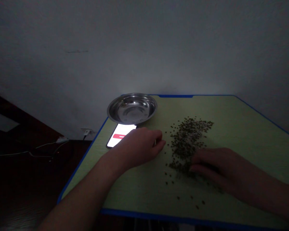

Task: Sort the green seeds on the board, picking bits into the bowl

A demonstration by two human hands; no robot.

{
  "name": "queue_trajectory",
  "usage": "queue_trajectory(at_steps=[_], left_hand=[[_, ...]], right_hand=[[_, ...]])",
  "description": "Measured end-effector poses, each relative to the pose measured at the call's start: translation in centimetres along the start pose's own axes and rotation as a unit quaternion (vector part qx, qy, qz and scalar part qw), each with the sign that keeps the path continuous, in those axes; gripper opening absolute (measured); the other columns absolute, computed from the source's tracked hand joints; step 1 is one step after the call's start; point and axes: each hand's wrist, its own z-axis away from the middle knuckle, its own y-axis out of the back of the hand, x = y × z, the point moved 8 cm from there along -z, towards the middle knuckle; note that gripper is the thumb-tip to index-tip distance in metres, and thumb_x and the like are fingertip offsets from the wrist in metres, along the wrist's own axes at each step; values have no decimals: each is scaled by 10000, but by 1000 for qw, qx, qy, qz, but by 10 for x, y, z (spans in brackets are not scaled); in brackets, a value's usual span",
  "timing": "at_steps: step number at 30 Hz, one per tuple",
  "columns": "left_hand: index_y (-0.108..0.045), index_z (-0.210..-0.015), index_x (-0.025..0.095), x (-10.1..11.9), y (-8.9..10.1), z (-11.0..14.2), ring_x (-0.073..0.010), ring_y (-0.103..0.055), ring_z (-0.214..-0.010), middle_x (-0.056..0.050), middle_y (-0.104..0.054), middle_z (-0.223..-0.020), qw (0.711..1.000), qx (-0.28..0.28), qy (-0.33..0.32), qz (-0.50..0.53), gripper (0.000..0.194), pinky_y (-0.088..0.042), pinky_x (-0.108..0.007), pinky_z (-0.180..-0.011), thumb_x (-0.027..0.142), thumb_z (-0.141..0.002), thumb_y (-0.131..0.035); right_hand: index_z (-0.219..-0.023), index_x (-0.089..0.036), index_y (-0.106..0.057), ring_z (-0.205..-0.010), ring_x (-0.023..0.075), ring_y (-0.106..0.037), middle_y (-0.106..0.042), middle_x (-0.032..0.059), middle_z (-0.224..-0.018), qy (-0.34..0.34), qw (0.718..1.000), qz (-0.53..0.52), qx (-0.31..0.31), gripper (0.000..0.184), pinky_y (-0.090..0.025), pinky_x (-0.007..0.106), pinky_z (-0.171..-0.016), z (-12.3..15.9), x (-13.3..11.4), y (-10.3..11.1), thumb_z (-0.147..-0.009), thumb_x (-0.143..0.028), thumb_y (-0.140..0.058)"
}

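Note:
A spread pile of small seed-like grains (186, 136), mostly dark with paler ones among them, lies on the pale green table. My right hand (218, 165) reaches into the pile's near right side, thumb and fingers drawn together; whether grains are between the tips is too dark to tell. Just left of the pile, my left hand (146, 144) hovers low over the table with fingers curled and the thumb close to the index finger. What it may hold is hidden. Beyond my left hand stands a shiny metal bowl (135, 113), with no grains visible inside.
A phone (118, 136) with a lit screen lies partly under the bowl's rim and behind my left wrist. The table (221, 112) has a blue edge and stands against a grey wall (183, 48). Cables and a plug (86, 132) are at the lower left.

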Motion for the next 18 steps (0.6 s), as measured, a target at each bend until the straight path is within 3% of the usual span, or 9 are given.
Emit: queue_trajectory(at_steps=[13, 18], left_hand=[[-607, -787, 188, -3, -1, 0, -120, -501, -564, -19, -609, -662, 1000, -1, 3, -7, 316, -249, -275, -529, 398, -918, -409], [-592, -761, 194, -5, -3, -2, -120, -497, -559, -6, -598, -642, 1000, 5, 5, -17, 304, -241, -273, -527, 394, -914, -422]], right_hand=[[-741, -216, -614, -547, 143, -568, -654, 3, -649, 22, 996, 75, 36, 251, -350, 271, -527, -21, -10, -3, -924, -307, -468], [-765, -209, -624, -600, 147, -599, -670, 2, -691, 44, 997, 53, 24, 225, -363, 271, -564, -28, -15, -7, -927, -295, -493]])
